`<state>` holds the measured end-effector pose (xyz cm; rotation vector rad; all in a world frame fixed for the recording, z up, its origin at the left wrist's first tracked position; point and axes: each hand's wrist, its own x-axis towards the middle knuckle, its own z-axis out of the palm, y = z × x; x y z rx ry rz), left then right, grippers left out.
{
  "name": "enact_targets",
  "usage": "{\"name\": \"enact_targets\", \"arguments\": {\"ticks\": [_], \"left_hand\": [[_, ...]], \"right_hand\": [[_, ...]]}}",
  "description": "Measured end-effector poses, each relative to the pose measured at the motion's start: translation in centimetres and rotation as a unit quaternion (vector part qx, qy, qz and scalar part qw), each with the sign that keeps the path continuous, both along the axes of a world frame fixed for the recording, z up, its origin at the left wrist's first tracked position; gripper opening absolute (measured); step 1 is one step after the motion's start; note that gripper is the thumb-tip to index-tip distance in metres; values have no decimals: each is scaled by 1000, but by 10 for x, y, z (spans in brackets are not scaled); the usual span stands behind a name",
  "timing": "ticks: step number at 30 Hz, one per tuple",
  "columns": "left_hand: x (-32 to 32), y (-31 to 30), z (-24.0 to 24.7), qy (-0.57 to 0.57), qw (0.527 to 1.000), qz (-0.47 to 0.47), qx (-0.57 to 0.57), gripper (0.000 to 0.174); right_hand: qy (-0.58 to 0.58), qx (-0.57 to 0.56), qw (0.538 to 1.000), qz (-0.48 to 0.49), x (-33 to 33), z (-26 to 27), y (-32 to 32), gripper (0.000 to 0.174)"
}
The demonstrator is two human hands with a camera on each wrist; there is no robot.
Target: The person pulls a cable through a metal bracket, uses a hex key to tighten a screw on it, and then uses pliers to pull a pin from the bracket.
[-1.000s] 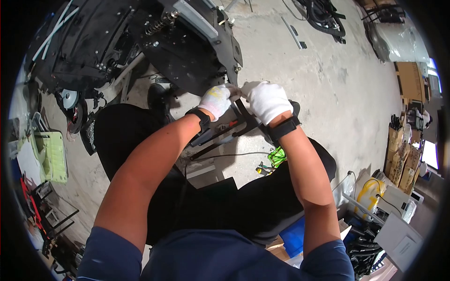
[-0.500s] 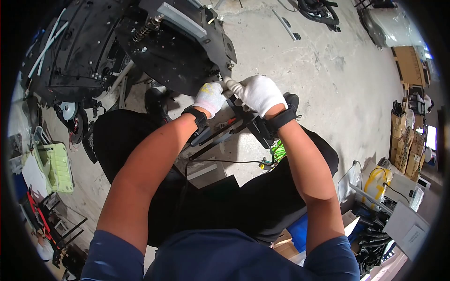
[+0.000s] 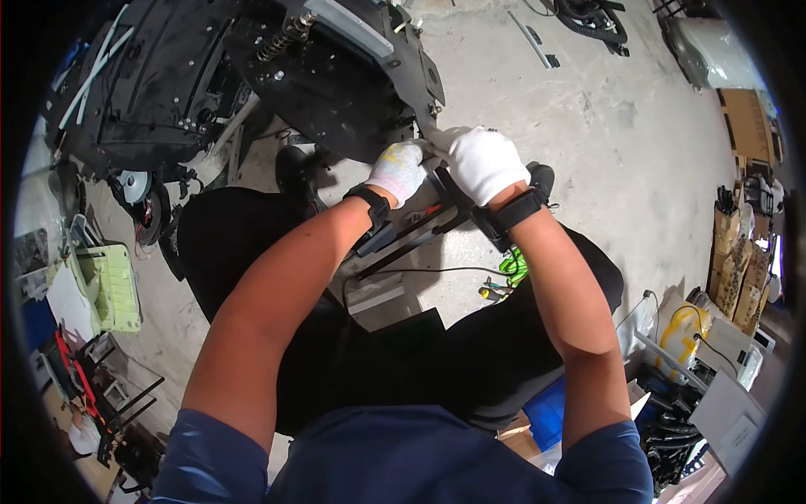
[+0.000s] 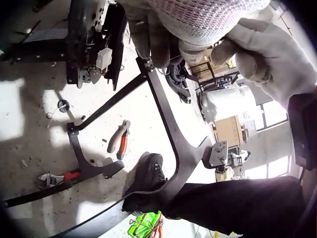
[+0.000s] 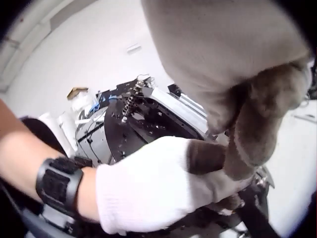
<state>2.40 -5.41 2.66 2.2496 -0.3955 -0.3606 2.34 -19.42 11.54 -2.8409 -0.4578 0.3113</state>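
My left hand [image 3: 398, 171], in a white knit glove with grey-coated fingers, holds the upper end of a black metal frame [image 4: 166, 106] between the person's legs. In the left wrist view its fingertips lie right at the frame's end joint. My right hand [image 3: 485, 165], gloved alike, meets the left fingertips there with its fingers curled and pinching. Its thumb and index finger [image 5: 252, 134] overlap the left fingers in the right wrist view. I cannot tell what small part the right fingers pinch. Just beyond both hands stands a large black panelled machine body [image 3: 336, 101] with a coil spring [image 3: 285, 38].
Pliers [image 4: 120, 139] and an adjustable wrench [image 4: 57, 179] lie on the concrete floor below the frame. A bright green item [image 3: 515, 265] sits by the right leg. A black cable [image 3: 437, 270] crosses between the legs. Cardboard boxes [image 3: 747, 126] line the right side.
Both hands stay together at the frame's end. The right hand has turned at the wrist and moved slightly closer to the left. The head view has shifted a little.
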Motion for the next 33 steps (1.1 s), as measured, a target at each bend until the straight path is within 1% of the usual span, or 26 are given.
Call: {"name": "enact_targets", "arguments": {"ticks": [1,2,3,5,6,7,8,9,10,11,12,13,14,16,18,20,21,22,23,24,26,27,29,30,32,33], "left_hand": [[1,1,-1,9,999,-4,35,21],[1,1,-4,11,999,-5,36,21],[2,2,-7,-4,999,-8,41,22],[3,3,-14,-20,999,-10,46,24],[3,2,-11,-7,1000,4,-3,25],[3,1,-8,5,998,17,-53,26],[3,0,-5,5,998,18,-54,26],[3,0,1,23,998,9,-63,26],[3,-1,5,42,997,1,-72,27],[2,0,5,42,996,0,-73,27],[2,0,6,21,999,-7,-39,25],[3,0,6,0,1000,-14,-5,24],[3,0,-2,0,1000,-17,-4,24],[3,-1,-16,-48,998,1,31,21],[3,1,-21,-48,999,5,0,20],[3,-1,-16,-48,998,9,-33,20],[2,-2,-11,-11,997,16,-69,19],[1,-4,-7,26,994,23,-105,18],[1,-4,-2,15,999,5,-51,19],[2,-4,-2,16,999,3,-52,19],[4,-5,-2,26,999,-10,-21,23],[3,-6,-1,26,999,-11,-22,23],[2,-6,1,92,989,36,-112,26],[3,-6,2,92,989,38,-112,26],[4,-8,3,74,994,43,-67,28],[4,-8,3,74,994,42,-67,28]], "right_hand": [[10,-68,997,38,2,11,1,23],[20,-137,987,76,3,17,2,22],[20,-136,988,76,2,13,1,22],[-14,-22,997,66,1,2,-4,25],[-14,-22,997,66,1,3,-5,25],[-3,47,999,2,0,4,-5,27],[8,115,991,-62,-1,5,-6,28],[-1,124,989,-77,2,10,-3,36],[-1,124,989,-77,3,18,-1,36],[102,98,982,-124,5,26,1,41],[204,71,961,-171,7,35,6,49],[134,9,978,-161,6,25,7,55],[134,10,977,-163,6,20,6,55],[230,28,960,-159,7,13,5,54],[229,42,960,-153,7,7,2,50],[151,38,983,-101,5,-4,-3,36],[151,38,982,-103,3,3,-4,36],[82,-5,996,-35,0,13,-5,29],[11,-48,998,33,-2,19,-7,22],[12,-49,998,32,-2,14,-11,22],[-87,-53,993,60,-1,-1,-19,19],[-87,-53,993,59,-2,-2,-19,19],[-53,6,994,-95,-3,-4,-15,21],[-53,6,994,-94,-2,0,-13,21],[66,38,992,-104,1,11,-12,30],[66,38,992,-105,3,15,-10,30]]}}
